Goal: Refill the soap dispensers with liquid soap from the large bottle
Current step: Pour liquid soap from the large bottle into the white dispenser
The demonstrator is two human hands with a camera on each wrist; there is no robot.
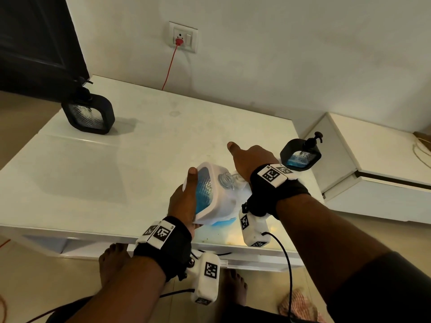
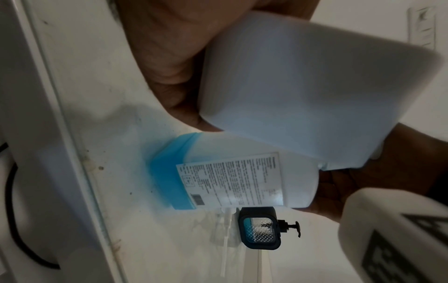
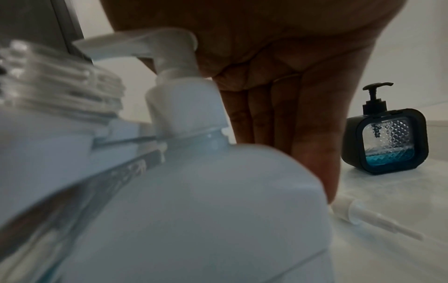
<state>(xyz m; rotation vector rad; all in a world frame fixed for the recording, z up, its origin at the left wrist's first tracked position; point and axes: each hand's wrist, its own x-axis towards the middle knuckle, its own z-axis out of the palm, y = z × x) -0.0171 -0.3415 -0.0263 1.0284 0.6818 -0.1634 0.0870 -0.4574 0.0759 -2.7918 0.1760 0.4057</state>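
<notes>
A person's left hand (image 1: 184,201) grips a white dispenser (image 1: 210,192), tilted and held off the table (image 1: 93,173) at lower centre of the head view, its threaded neck (image 1: 225,180) open and blue soap showing in its window. The right hand (image 1: 250,162) reaches down past the big bottle (image 2: 244,181), fingers (image 3: 266,118) straight and close together, tips toward the table; it holds nothing that shows. The bottle stands just behind the dispenser with its own pump (image 3: 169,63) on and a band of blue soap at its base. A loose white pump (image 3: 363,216) lies on the table by the fingertips, probably the white dispenser's.

Of 3 dispensers, 1 black one (image 1: 300,155), at right of the head view, is pumped shut and holds a low layer of blue. Another black one (image 1: 89,114), upper left, shows no clear fill level. By the look of it, the white one is nearly done and needs capping; the far one may remain.
</notes>
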